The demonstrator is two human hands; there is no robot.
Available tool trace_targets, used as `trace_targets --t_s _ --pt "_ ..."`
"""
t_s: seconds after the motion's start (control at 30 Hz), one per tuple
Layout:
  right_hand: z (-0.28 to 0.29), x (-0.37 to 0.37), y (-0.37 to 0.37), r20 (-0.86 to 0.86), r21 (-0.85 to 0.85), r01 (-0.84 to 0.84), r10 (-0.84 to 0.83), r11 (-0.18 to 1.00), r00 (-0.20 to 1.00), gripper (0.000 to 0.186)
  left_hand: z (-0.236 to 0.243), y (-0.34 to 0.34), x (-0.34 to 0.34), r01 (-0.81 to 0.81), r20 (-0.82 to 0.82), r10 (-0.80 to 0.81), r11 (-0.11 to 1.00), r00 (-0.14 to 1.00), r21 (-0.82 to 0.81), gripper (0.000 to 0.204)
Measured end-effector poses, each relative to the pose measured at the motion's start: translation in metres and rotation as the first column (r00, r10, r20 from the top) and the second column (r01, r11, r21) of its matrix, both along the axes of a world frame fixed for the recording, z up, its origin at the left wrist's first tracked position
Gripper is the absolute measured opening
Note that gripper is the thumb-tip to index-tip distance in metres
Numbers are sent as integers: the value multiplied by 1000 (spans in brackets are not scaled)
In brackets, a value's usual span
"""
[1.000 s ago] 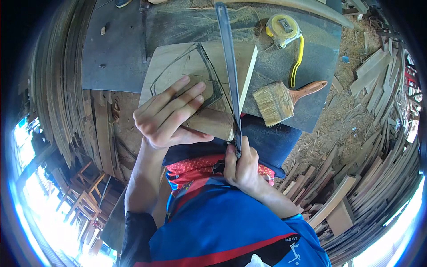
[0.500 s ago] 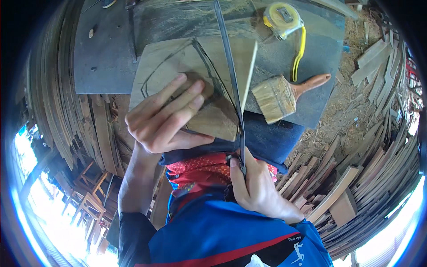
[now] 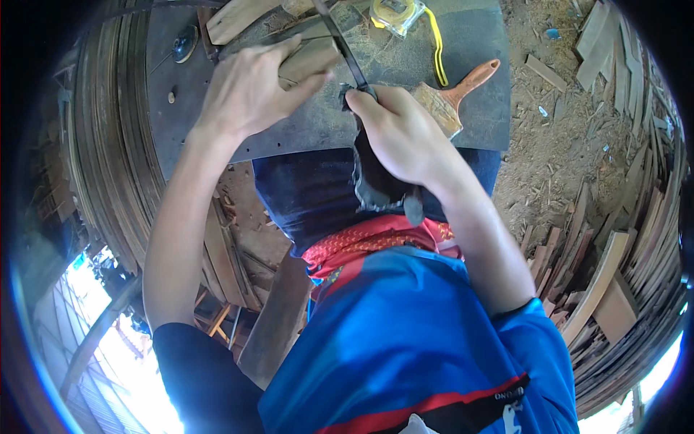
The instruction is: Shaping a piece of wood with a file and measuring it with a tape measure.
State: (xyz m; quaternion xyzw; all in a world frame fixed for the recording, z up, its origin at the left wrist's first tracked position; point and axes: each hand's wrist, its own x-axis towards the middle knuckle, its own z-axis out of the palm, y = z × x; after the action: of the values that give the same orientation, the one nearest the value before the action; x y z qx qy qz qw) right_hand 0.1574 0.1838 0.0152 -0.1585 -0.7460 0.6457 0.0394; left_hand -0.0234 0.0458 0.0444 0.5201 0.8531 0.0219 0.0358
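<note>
My left hand grips a wooden board at the far middle of the work surface, fingers over the top and thumb at its near side. The board looks tilted, and the hand covers part of it. My right hand is closed around the grip of a saw, a long narrow dark blade seen nearly edge-on. The blade runs away from me beside the board's right end; I cannot tell whether they touch. A dark, ragged-edged part hangs below the right hand.
Right of the saw lie a wide paintbrush and a yellow tape measure on the dark work surface. Another wood piece and a dark rounded object lie far left. Stacked planks and piled offcuts flank the surface.
My right hand has moved away from my waist with the saw. My left hand has gone from resting on the board's marked face to gripping it; the board is farther off and tilted. The view has shifted.
</note>
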Motion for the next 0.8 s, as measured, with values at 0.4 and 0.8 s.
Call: trace_targets --t_s 0.4,0.8 --pt "5 -13 -5 180 -74 -40 53 996 982 45 15 -4 -26 -20 129 36 992 991 -122 65" --pt "-19 -1 -20 55 -296 -82 102 952 993 29 12 -18 -25 51 191 -42 998 981 -42 73"
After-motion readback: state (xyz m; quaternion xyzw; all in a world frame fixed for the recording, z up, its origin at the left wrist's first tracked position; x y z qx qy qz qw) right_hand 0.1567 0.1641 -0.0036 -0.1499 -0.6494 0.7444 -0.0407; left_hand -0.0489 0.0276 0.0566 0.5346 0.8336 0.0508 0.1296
